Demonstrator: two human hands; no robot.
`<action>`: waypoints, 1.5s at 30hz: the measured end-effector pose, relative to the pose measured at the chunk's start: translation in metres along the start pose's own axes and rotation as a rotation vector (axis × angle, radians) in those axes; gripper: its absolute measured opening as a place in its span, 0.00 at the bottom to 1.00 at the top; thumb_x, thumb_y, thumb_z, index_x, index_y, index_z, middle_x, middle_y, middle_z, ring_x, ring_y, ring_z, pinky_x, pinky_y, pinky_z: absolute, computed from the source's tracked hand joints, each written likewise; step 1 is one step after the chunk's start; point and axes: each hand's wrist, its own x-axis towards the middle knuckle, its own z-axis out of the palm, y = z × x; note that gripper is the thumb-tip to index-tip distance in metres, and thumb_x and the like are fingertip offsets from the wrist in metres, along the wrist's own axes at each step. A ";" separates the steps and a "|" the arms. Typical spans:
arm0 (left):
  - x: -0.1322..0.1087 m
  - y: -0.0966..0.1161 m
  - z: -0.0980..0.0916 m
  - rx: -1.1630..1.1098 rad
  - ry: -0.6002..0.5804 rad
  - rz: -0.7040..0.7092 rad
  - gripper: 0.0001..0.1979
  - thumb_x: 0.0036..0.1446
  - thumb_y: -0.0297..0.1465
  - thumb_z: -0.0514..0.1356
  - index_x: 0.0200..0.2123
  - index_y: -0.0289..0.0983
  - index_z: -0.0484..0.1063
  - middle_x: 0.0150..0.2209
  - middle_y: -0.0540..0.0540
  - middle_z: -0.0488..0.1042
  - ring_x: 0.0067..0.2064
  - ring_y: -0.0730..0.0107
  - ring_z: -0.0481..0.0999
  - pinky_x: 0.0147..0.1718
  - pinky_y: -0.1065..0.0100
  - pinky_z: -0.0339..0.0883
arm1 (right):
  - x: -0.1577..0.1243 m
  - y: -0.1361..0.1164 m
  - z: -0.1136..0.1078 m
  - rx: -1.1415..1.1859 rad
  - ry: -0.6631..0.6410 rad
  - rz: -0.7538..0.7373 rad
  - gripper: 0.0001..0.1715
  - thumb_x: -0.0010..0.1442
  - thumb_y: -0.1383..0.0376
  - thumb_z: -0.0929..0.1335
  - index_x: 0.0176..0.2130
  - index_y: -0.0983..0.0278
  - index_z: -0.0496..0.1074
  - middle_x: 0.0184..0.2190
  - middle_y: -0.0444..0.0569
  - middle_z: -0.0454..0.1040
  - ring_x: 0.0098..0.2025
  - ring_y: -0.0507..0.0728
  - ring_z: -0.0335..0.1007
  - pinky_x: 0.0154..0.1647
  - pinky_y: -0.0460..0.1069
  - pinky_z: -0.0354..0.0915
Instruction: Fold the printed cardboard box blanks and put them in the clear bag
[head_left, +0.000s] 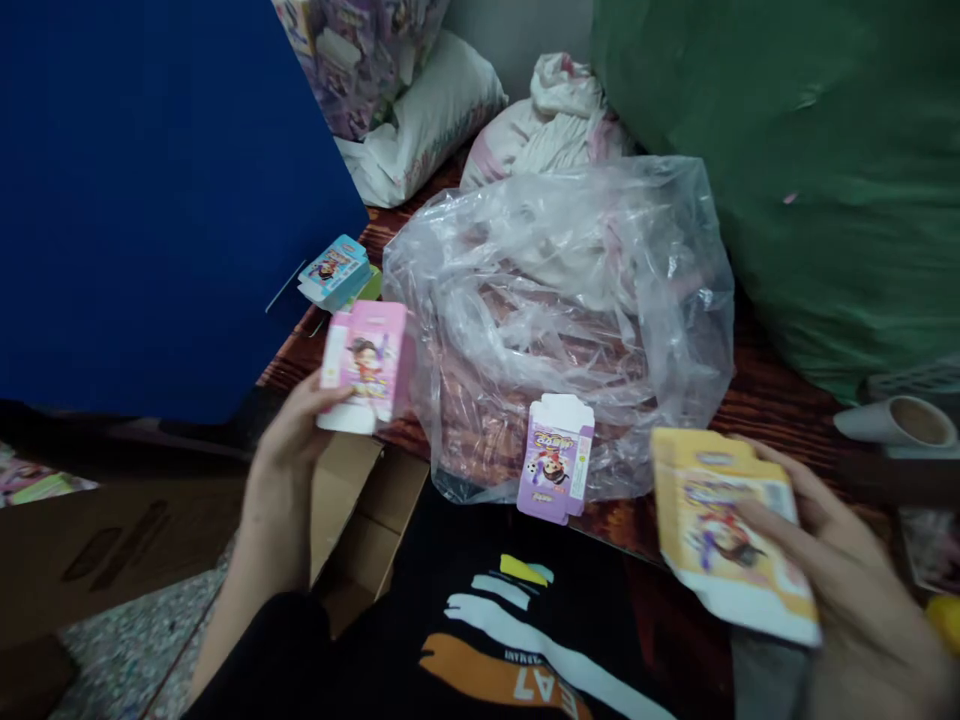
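Note:
My left hand (296, 430) grips a pink carton (365, 365) with a cartoon figure on its face, held up over the table's left edge. My right hand (847, 560) holds a yellow flattened carton (731, 530) with a cartoon print, low at the right. Between them a purple carton (556, 458) stands upright on the wooden table (772, 400), its top flap open, right in front of a large crumpled clear plastic bag (562, 300). A small stack of flat blue cartons (334, 270) lies further back on the left.
A blue panel (150, 200) stands at the left. A green sack (810, 150) fills the back right, with white bags (555, 120) behind. A tape roll (900, 422) lies at the right edge. An open cardboard box (360, 520) sits on the floor below.

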 end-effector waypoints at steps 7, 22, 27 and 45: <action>-0.017 -0.117 0.089 0.134 -0.287 -0.246 0.32 0.35 0.36 0.75 0.45 0.31 0.76 0.44 0.37 0.82 0.36 0.61 0.82 0.35 0.66 0.75 | 0.071 -0.003 0.067 0.141 -0.114 -0.129 0.42 0.35 0.55 0.82 0.49 0.58 0.73 0.43 0.48 0.82 0.33 0.58 0.79 0.31 0.50 0.75; -0.019 -0.153 0.085 0.980 -0.167 0.328 0.27 0.61 0.42 0.60 0.60 0.37 0.70 0.55 0.36 0.72 0.60 0.50 0.71 0.62 0.50 0.63 | 0.087 0.037 0.063 -0.282 0.149 -0.343 0.35 0.48 0.49 0.72 0.51 0.65 0.75 0.53 0.59 0.75 0.51 0.67 0.72 0.55 0.63 0.67; -0.027 -0.164 0.087 0.988 -0.107 0.407 0.27 0.65 0.40 0.57 0.64 0.38 0.64 0.60 0.36 0.69 0.62 0.51 0.68 0.63 0.50 0.61 | 0.003 0.073 0.087 -0.560 0.253 -0.551 0.27 0.61 0.46 0.65 0.46 0.64 0.75 0.41 0.57 0.77 0.40 0.62 0.73 0.46 0.57 0.69; -0.029 -0.174 0.092 0.883 -0.089 0.475 0.25 0.66 0.39 0.55 0.63 0.36 0.63 0.59 0.36 0.72 0.61 0.52 0.70 0.62 0.52 0.62 | 0.000 0.040 0.148 -1.083 0.263 -0.184 0.37 0.69 0.47 0.61 0.66 0.68 0.63 0.37 0.64 0.82 0.39 0.71 0.80 0.39 0.57 0.67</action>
